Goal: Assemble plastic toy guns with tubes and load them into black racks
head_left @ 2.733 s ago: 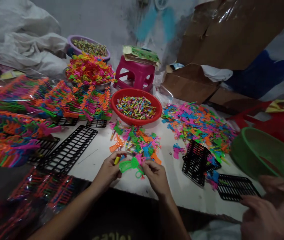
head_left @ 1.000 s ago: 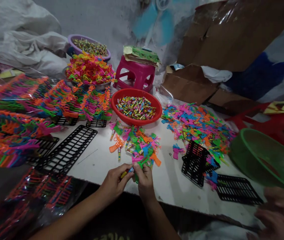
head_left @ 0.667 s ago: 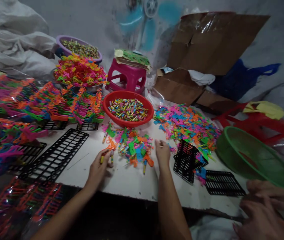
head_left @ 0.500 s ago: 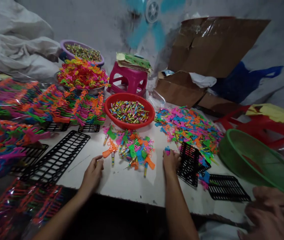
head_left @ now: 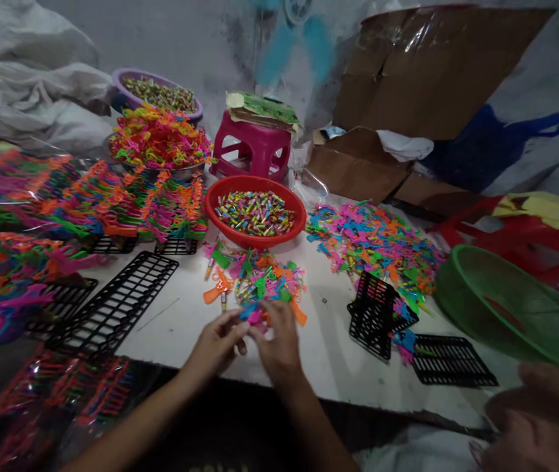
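My left hand (head_left: 217,342) and my right hand (head_left: 280,344) meet over the front of the white table (head_left: 326,341). Between their fingertips are small plastic toy pieces, one blue (head_left: 248,310) and one pink (head_left: 256,318); the fingers partly cover them. Both hands are closed in a pinch. Just beyond lies a small pile of colourful plastic toy guns and parts (head_left: 261,283) mixed with shiny wrapped tubes. An orange toy gun (head_left: 218,286) rests at its left side. Behind the pile stands a red basin (head_left: 215,226) full of such tubes.
Black plastic racks (head_left: 115,303) lie on the left beside rows of racked toys (head_left: 82,203). More black racks (head_left: 371,318) lie right, near a larger toy heap (head_left: 372,242) and a green basin (head_left: 461,288). Another person's hands (head_left: 539,419) blur at lower right.
My right hand has come left from beside the black racks, bringing a blue and pink piece. My left hand has moved right to meet it in front of the pile.
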`<state>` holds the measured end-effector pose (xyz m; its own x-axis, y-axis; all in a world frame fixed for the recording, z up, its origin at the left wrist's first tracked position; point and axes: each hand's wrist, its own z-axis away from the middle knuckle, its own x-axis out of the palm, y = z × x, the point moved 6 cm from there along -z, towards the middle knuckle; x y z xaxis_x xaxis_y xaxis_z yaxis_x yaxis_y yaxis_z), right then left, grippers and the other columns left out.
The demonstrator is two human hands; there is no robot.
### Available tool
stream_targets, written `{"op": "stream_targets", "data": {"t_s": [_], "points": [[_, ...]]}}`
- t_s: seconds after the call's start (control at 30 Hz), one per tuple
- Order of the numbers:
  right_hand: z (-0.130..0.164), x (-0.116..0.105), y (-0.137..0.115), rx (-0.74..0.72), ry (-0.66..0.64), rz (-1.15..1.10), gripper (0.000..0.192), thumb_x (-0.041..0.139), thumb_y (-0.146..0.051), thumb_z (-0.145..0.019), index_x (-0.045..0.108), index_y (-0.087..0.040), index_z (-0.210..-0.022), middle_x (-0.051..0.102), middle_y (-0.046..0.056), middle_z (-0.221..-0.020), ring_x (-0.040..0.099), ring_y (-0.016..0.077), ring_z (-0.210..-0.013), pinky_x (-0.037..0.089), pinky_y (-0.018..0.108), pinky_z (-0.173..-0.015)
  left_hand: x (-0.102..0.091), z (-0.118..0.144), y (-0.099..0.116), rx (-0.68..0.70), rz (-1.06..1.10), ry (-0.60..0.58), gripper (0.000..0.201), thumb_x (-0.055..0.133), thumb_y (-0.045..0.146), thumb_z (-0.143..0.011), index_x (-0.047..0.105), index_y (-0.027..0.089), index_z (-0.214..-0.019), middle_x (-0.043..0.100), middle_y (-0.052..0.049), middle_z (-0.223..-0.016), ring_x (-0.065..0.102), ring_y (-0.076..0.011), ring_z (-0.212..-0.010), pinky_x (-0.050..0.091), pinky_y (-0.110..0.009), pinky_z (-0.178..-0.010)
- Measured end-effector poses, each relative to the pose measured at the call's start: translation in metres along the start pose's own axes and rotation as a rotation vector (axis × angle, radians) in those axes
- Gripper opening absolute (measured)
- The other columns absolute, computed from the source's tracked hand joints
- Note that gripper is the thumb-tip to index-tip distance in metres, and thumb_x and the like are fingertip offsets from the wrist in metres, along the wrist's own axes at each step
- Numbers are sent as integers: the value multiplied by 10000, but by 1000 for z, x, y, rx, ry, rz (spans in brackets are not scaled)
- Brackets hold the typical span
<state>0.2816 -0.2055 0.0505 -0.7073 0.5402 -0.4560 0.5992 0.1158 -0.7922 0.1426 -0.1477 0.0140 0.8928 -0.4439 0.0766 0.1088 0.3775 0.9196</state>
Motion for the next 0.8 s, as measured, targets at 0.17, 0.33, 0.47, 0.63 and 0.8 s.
{"op": "stream_targets", "data": {"t_s": [0.17,0.33,0.47,0.63,0.8], "points": [[6,28,-13,88,-209,-318,374,553,-252,-792,514,-236,-1163,483,77,-1156,531,171,-940,463,289,-789,4,5,0,-21,126,-9,380,647,464,-645,494,162,-817,378,108,-369,269,-26,-310,163,-150,-344],[4,36,8,305,-284,-509,226,600,-375,-741,625,-151,-764,538,12,-711,492,117,-639,419,220,-583,0,9,-1,-108,178,-203,355,665,399,-658,515,180,-894,356,119,-396,234,-15,-294,136,-146,-325],[1,27,21,479,-11,-582,272,569,-409,-758,563,-145,-691,472,-16,-619,421,93,-578,375,204,-546,-1,10,0,-186,340,-200,313,687,290,-642,576,163,-906,504,66,-610,245,25,-343,139,-128,-326],[3,29,14,451,136,-597,263,546,-394,-777,495,-154,-682,431,-25,-626,393,86,-582,362,194,-548,-5,10,1,-170,461,-88,366,740,217,-597,625,162,-940,588,1,-778,478,-17,-554,367,-107,-466],[6,34,1,399,143,-607,244,514,-365,-808,478,-157,-687,415,-33,-619,384,79,-570,354,185,-534,-1,12,-8,-271,544,-61,286,696,182,-660,624,145,-934,581,-11,-704,523,-51,-587,436,-122,-508]]}}
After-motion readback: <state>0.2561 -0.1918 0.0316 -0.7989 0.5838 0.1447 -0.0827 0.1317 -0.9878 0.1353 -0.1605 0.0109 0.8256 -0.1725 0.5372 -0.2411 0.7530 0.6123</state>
